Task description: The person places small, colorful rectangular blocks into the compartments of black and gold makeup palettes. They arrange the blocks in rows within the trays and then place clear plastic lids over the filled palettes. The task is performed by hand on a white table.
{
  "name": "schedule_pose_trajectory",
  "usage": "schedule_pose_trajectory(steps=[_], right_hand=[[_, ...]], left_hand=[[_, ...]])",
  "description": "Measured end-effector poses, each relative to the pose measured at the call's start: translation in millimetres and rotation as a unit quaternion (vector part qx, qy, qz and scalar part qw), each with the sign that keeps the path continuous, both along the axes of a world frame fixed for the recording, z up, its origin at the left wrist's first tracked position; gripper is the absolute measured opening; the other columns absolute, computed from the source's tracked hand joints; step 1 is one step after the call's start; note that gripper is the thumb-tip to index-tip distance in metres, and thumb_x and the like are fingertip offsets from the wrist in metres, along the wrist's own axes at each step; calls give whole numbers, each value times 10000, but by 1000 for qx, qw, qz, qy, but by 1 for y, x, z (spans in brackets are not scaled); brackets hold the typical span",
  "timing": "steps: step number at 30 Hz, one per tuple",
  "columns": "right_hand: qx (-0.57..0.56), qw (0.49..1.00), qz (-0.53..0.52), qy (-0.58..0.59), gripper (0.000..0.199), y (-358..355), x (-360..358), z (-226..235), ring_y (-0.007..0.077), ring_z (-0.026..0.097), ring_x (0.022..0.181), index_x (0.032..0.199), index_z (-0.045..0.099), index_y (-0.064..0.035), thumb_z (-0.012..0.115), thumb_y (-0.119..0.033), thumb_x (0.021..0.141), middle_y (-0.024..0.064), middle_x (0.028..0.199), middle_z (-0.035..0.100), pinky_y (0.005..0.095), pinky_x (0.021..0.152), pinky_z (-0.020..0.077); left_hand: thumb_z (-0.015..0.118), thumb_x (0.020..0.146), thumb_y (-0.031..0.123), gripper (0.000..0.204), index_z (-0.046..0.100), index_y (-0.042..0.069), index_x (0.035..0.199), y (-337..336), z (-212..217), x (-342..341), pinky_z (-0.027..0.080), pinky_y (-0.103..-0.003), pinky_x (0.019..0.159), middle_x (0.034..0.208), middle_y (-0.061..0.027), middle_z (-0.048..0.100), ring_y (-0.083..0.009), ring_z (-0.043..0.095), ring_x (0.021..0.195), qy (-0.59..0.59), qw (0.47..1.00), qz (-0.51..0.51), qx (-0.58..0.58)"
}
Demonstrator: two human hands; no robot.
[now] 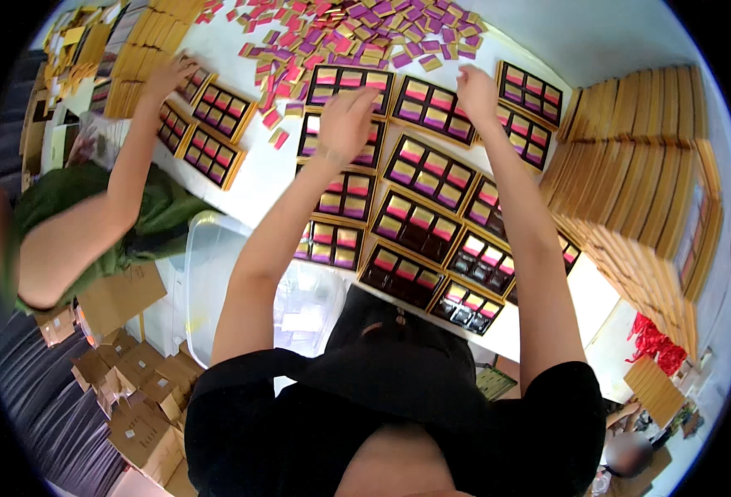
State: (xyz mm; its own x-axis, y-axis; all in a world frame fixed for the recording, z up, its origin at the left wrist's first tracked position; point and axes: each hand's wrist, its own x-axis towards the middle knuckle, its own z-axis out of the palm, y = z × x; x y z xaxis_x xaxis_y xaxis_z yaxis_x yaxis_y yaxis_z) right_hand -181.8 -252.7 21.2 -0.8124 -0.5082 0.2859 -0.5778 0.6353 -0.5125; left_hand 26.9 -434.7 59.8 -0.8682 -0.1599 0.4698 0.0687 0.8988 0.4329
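Several black trays [428,171] with gold edges lie in rows on the white table, divided into small compartments. Most compartments hold small wrapped pieces in pink, purple and gold; some in the nearer trays [402,276] show bare black. My left hand [347,126] hangs over the far left trays, its fingers bent together above a filled one [349,79]. At the upper right of the far middle tray [433,109], my right hand [478,93] is closed with fingertips drawn in. Whatever either hand's fingertips hold is hidden from view.
Loose wrapped pieces [341,37] are heaped along the table's far side. Tall stacks of cardboard boxes [631,182] stand at the right. On the left, a co-worker's hand [165,76] reaches over more trays [210,156]. A clear plastic bin [225,257] stands beside me.
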Motion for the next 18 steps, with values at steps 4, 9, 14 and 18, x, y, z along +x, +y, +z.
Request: schedule_pose_trajectory(steps=[4, 9, 14, 18], right_hand=[[130, 990, -10, 52, 234, -51, -53, -34, 319, 568, 1033, 983, 666, -27, 646, -146, 783, 156, 1044, 637, 414, 848, 483], [92, 989, 29, 113, 229, -47, -51, -60, 295, 564, 1000, 964, 637, -33, 571, -32, 745, 123, 1048, 618, 377, 858, 481], [82, 990, 87, 75, 278, -19, -51, -50, 311, 571, 963, 1020, 617, -58, 632, -35, 744, 136, 1052, 583, 401, 827, 487], [-40, 997, 53, -35, 352, 7, -38, -33, 307, 585, 905, 1076, 619, -58, 676, -80, 729, 147, 1081, 549, 391, 803, 492]], left_hand=[[678, 789, 173, 288, 616, 66, 1049, -12, -18, -144, 507, -403, 840, 1148, -135, 613, -301, 612, 992, -228, 968, 86, -58], [745, 742, 243, 351, 618, 55, 1011, -25, -50, -188, 534, -429, 766, 973, -148, 675, -320, 655, 905, -344, 928, 55, -132], [695, 791, 216, 272, 652, 79, 1021, -37, -58, -176, 532, -378, 701, 835, -109, 684, -233, 673, 810, -247, 967, 61, 24], [687, 815, 106, 195, 661, 43, 998, -25, -40, -153, 554, -276, 661, 805, -29, 650, -125, 648, 778, -215, 870, 53, 440]])
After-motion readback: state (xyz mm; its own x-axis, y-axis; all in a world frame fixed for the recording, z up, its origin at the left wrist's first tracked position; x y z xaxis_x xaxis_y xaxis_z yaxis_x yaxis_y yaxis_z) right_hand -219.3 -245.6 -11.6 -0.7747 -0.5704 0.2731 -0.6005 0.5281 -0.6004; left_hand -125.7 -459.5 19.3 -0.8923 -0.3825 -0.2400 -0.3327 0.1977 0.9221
